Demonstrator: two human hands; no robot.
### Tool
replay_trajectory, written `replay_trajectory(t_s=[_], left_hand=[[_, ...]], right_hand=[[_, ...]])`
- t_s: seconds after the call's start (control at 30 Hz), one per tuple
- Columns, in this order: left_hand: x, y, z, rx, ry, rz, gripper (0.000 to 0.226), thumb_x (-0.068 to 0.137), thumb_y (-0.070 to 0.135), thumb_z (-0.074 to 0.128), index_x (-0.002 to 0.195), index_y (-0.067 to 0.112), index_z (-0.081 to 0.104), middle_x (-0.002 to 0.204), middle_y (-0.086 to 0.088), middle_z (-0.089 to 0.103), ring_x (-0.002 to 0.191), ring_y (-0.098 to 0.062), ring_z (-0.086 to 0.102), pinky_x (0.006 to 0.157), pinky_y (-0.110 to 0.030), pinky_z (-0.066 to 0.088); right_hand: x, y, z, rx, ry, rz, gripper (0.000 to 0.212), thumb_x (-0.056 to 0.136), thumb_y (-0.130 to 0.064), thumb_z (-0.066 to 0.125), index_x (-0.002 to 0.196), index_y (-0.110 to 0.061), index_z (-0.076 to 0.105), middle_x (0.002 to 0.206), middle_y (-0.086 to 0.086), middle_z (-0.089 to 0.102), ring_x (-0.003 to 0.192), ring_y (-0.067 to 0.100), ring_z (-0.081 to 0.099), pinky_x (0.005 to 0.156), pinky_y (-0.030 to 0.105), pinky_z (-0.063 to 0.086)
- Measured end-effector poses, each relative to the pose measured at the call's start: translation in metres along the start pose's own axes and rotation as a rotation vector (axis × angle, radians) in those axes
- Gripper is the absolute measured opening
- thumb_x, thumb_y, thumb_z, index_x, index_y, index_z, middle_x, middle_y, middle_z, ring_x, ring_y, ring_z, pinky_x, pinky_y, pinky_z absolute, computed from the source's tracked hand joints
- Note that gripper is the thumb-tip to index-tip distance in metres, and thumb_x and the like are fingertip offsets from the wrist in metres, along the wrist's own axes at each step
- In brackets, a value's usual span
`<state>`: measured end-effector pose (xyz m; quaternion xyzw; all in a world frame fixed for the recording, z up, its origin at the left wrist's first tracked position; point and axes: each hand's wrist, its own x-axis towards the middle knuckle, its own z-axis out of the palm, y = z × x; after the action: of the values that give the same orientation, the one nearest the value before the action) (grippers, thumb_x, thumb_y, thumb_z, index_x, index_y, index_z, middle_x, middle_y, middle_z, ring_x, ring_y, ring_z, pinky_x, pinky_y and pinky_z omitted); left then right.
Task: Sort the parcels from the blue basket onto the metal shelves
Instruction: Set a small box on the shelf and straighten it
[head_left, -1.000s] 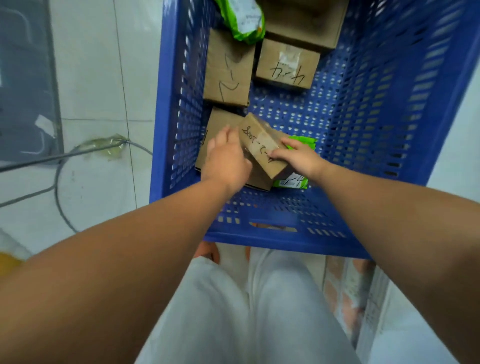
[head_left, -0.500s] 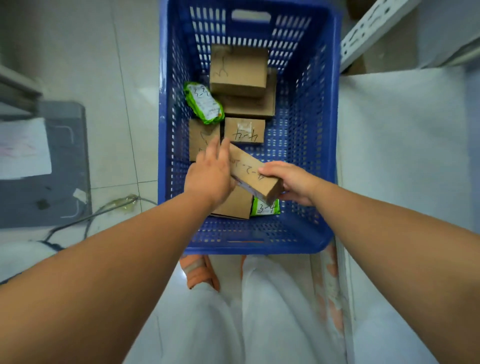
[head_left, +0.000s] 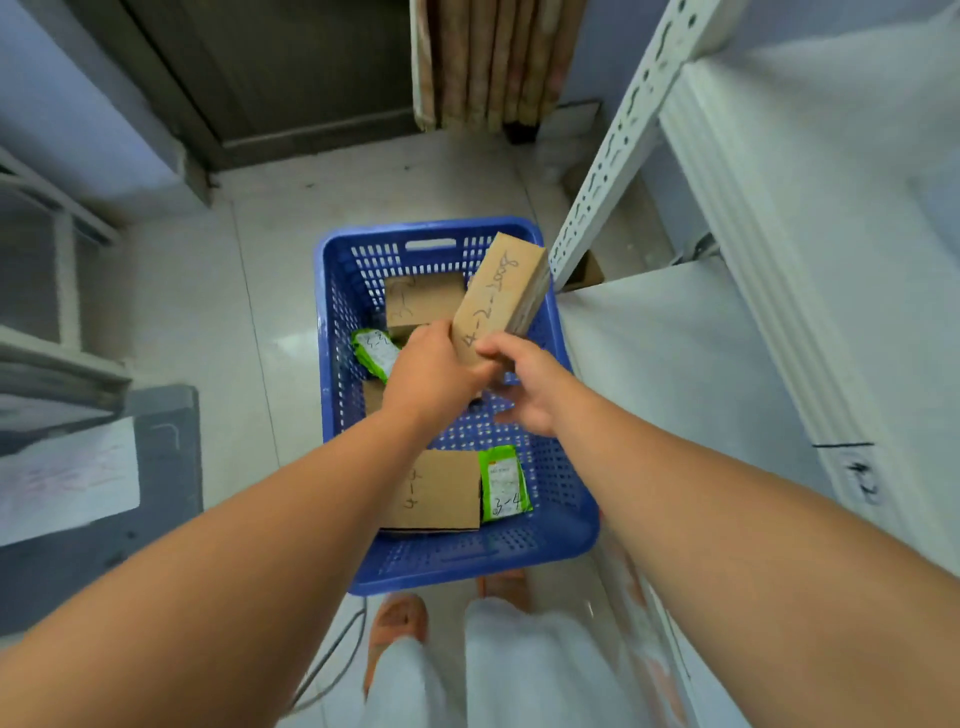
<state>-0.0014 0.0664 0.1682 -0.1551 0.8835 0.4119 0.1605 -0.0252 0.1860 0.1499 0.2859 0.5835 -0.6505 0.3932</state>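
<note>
Two bare forearms are stretched forward over the blue basket (head_left: 332, 322), which is set on the floor. Nearest, below the wrists, a flat cardboard parcel (head_left: 436, 491) and a green pouch (head_left: 504, 483) are laid side by side on the basket's bottom. Above them the left hand (head_left: 431, 369) is seen knuckles-up, its fingers curled around the lower end of a long cardboard box (head_left: 498, 296). The right hand (head_left: 530, 384) is brought in just beside it, with one digit laid on that same lower end. The other fingers are loosely curved underneath, and whether they clamp the box cannot be told. From the fingertips the box is angled upward and away, raised clear of the basket, with its handwritten face turned up. Just left of the left knuckles a second green pouch (head_left: 376, 351) is seen, and beyond the fingers a brown box (head_left: 423, 301) is lodged against the far wall. Past the raised box's far end, to the right, a perforated upright (head_left: 613, 156) of the metal shelves (head_left: 727, 322) is seen.
</note>
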Motion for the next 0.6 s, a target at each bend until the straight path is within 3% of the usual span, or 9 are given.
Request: replay_trajectory(t_s=[0.1,0.17,0.27,0.33,0.43,0.53,0.6], left_hand=[[-0.017,0.031,-0.031,0.061,0.011,0.102,0.041,0.07,0.032,0.076,0.106,0.02,0.061,0.095,0.004,0.064,0.081,-0.013,0.062,0.072,-0.036,0.056],[-0.031,0.051,-0.055,0.168,0.029,0.2,0.039,0.069,0.035,0.075,0.101,0.022,0.059,0.093,0.004,0.062,0.082,-0.015,0.06,0.074,-0.038,0.055],[-0.054,0.08,-0.094,0.323,0.079,0.356,0.049,0.071,0.035,0.073,0.114,0.019,0.056,0.104,0.0,0.058,0.096,-0.02,0.054,0.086,-0.033,0.047],[-0.071,0.102,-0.119,0.386,0.064,0.458,0.056,0.074,0.026,0.072,0.124,0.017,0.051,0.115,-0.003,0.055,0.105,-0.023,0.049,0.091,-0.033,0.041],[-0.102,0.139,-0.152,0.437,0.012,0.575,0.058,0.076,0.022,0.071,0.129,0.018,0.047,0.123,-0.003,0.051,0.111,-0.023,0.046,0.093,-0.031,0.04],[-0.12,0.17,-0.166,0.426,-0.011,0.632,0.058,0.077,0.022,0.071,0.13,0.017,0.048,0.124,-0.003,0.051,0.114,-0.023,0.046,0.097,-0.032,0.041],[-0.145,0.195,-0.172,0.45,-0.052,0.713,0.06,0.076,0.023,0.073,0.131,0.016,0.048,0.126,-0.003,0.052,0.114,-0.023,0.048,0.099,-0.035,0.044]], right_hand=[[-0.037,-0.017,0.002,-0.068,0.003,-0.045,0.074,0.071,-0.04,0.075,0.137,-0.026,0.044,0.12,-0.007,0.059,0.115,0.014,0.047,0.106,0.053,0.028],[-0.064,-0.027,0.006,-0.066,0.063,-0.157,0.104,0.051,-0.049,0.084,0.14,-0.036,0.031,0.135,-0.006,0.054,0.13,0.021,0.043,0.109,0.054,0.027],[-0.116,-0.045,0.011,-0.031,0.231,-0.381,0.127,0.05,-0.054,0.085,0.146,-0.045,0.003,0.147,-0.001,0.041,0.133,0.021,0.041,0.111,0.052,0.031],[-0.156,-0.062,0.01,-0.033,0.331,-0.525,0.121,0.066,-0.049,0.081,0.149,-0.041,-0.006,0.154,0.002,0.028,0.136,0.018,0.036,0.113,0.045,0.029],[-0.224,-0.081,-0.002,-0.187,0.529,-0.691,0.089,0.085,-0.028,0.069,0.152,-0.033,0.009,0.152,0.007,0.024,0.135,0.022,0.034,0.104,0.029,0.029],[-0.272,-0.096,-0.013,-0.531,0.608,-0.752,0.079,0.083,-0.01,0.064,0.149,-0.023,0.024,0.144,0.007,0.03,0.13,0.017,0.036,0.101,0.023,0.032],[-0.316,-0.094,-0.021,-0.75,0.707,-0.76,0.088,0.079,-0.013,0.065,0.151,-0.024,0.016,0.149,0.007,0.025,0.135,0.022,0.031,0.109,0.031,0.031]])
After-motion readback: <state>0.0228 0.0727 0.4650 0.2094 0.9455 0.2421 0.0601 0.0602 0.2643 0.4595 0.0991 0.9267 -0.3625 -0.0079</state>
